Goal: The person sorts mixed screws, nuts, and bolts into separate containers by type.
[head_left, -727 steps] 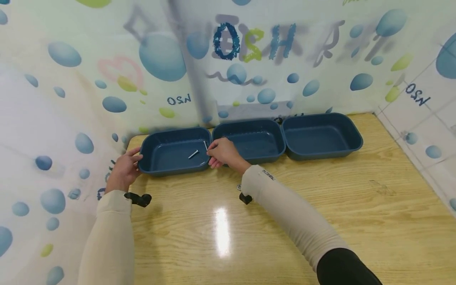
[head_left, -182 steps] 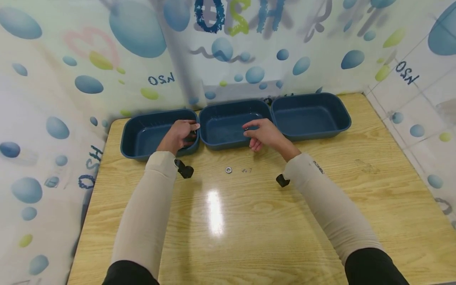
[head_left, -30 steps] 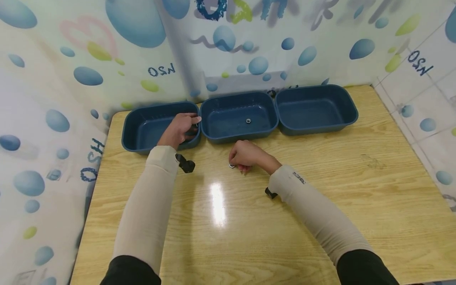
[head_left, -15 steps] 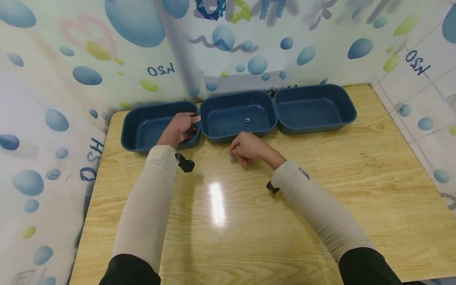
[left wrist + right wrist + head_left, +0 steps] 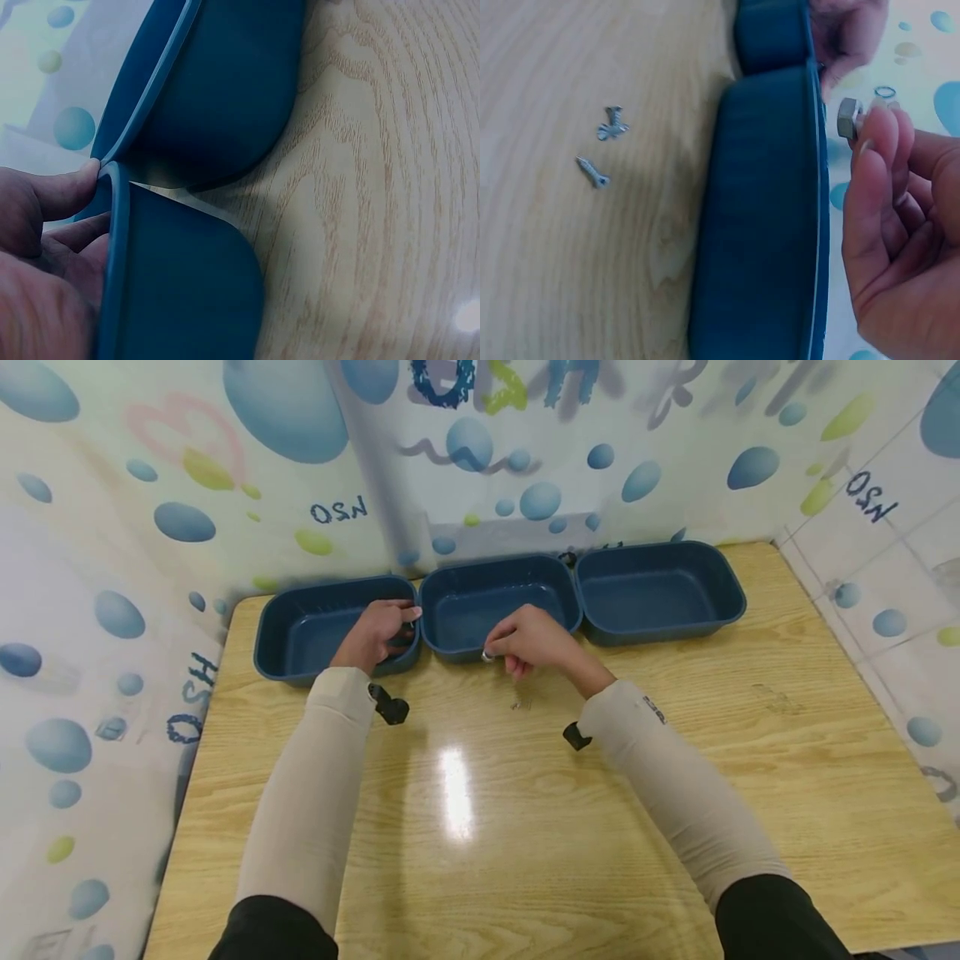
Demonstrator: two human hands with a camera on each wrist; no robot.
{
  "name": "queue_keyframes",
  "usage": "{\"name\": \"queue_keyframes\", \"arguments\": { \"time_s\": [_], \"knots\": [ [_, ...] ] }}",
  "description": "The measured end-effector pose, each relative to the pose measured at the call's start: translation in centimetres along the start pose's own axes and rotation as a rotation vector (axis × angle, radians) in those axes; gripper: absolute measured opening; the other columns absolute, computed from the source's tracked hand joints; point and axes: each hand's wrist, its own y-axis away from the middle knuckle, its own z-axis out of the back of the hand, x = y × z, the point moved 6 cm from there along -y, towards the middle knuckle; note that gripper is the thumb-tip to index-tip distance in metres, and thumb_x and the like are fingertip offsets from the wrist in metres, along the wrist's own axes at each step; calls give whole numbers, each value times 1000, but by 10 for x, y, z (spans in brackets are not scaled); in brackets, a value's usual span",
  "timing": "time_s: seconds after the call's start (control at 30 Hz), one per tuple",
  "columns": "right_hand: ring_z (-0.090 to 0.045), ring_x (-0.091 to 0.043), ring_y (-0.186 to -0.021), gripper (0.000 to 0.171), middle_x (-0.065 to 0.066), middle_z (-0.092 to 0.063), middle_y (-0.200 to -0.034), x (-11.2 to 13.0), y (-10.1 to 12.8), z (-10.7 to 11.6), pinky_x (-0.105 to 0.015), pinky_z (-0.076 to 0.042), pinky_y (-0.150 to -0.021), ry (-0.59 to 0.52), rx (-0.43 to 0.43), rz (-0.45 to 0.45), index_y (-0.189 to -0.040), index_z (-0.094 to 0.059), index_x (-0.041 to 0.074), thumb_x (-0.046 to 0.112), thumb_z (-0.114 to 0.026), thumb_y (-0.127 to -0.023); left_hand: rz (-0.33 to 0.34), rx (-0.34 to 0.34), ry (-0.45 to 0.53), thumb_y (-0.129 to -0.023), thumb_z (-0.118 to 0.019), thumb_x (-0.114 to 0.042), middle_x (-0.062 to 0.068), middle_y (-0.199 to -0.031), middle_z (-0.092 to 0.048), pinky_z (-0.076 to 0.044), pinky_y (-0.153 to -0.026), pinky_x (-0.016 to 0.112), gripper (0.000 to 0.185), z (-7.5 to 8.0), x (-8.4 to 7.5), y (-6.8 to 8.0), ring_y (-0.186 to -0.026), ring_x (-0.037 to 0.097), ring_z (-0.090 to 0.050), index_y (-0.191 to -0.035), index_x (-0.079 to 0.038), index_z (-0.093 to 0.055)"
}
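Note:
My left hand (image 5: 377,631) reaches into the left blue bin (image 5: 300,639), gripping its right-end rim. In the left wrist view its thumb (image 5: 71,191) lies on the rim where two bins meet, with fingers inside the lower one. With its fingertips, my right hand (image 5: 534,639) pinches a silver hex nut (image 5: 848,118) at the front edge of the middle blue bin (image 5: 467,602). The hand covers part of that bin's floor. On the table in front lie several small screws (image 5: 592,172), tiny in the head view.
The right blue bin (image 5: 660,597) stands in line with the other two along the back of the wooden table (image 5: 600,860). A patterned wall covering (image 5: 480,485) rises directly behind them. A bright light reflection (image 5: 455,793) shows on the tabletop.
My right hand has picked the nut up from the table and moved it back to the middle bin, now hiding the nut seen inside earlier. The left hand stays put.

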Motion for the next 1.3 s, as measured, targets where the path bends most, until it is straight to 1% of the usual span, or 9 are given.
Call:
{"name": "queue_keyframes", "arguments": {
  "time_s": [0.13,0.23,0.37,0.47,0.6,0.73,0.97,1.2,1.3],
  "knots": [
    [-64,-48,-77,18,-13,-64,-66,-1,0,13,-56,-55,-73,-65,-70,-6,-104,-74,12,24,-64,-96,-9,4,-3,-104,-47,-25,5,-150,-38,-40,-106,46,52,-1,0,1,-127,28,-45,-154,-22,-31],
    [-65,-47,-77,18,-13,-65,-68,-5,0,23,-54,-55,-74,-123,-132,-18,-105,-74,13,25,-65,-95,-15,4,-3,-104,-47,-25,6,-149,-40,-40,-105,46,52,-3,-1,1,-126,28,-45,-153,-22,-32],
    [-68,-35,-67,20,-11,-65,-67,-12,0,34,-47,-58,-71,-187,-227,-48,-106,-73,14,27,-66,-95,-16,3,-6,-103,-48,-25,6,-147,-41,-40,-105,46,52,-4,0,-1,-124,28,-46,-153,-21,-33],
    [-67,-24,-60,22,-9,-64,-65,-15,1,41,-40,-59,-66,-216,-297,-58,-109,-72,11,27,-63,-96,-16,5,-11,-104,-48,-25,6,-147,-41,-40,-104,46,52,-4,-1,-1,-124,28,-46,-153,-21,-32],
    [-67,-26,-61,26,-8,-63,-64,-15,3,46,-43,-58,-68,-242,-353,-51,-116,-69,8,25,-61,-98,-12,0,-8,-103,-48,-25,6,-147,-41,-40,-105,46,52,-4,-1,-1,-124,28,-46,-153,-22,-33],
    [-66,-25,-59,28,-7,-62,-63,-14,4,47,-48,-57,-72,-249,-358,-55,-119,-68,7,24,-60,-98,-13,1,-12,-104,-47,-25,6,-150,-38,-39,-106,46,52,-3,-2,1,-128,29,-44,-153,-22,-32],
    [-64,-19,-54,28,-7,-61,-62,-15,1,45,-42,-58,-66,-249,-328,-83,-119,-68,8,24,-61,-98,-11,2,-5,-104,-47,-25,5,-153,-35,-37,-108,47,53,-1,-2,2,-131,30,-42,-154,-21,-31],
    [-63,-17,-52,30,-6,-61,-61,-17,-2,43,-48,-58,-72,-233,-314,-96,-121,-67,7,24,-61,-97,-12,-3,2,-104,-47,-24,5,-152,-36,-38,-107,47,52,-1,-1,1,-130,29,-43,-153,-22,-32],
    [-63,-17,-52,30,-6,-61,-61,-17,-2,42,-48,-58,-71,-229,-312,-92,-121,-67,7,25,-61,-97,-13,-4,1,-104,-47,-24,6,-152,-36,-38,-107,48,52,-1,0,1,-130,30,-43,-154,-21,-31]
  ]
}}
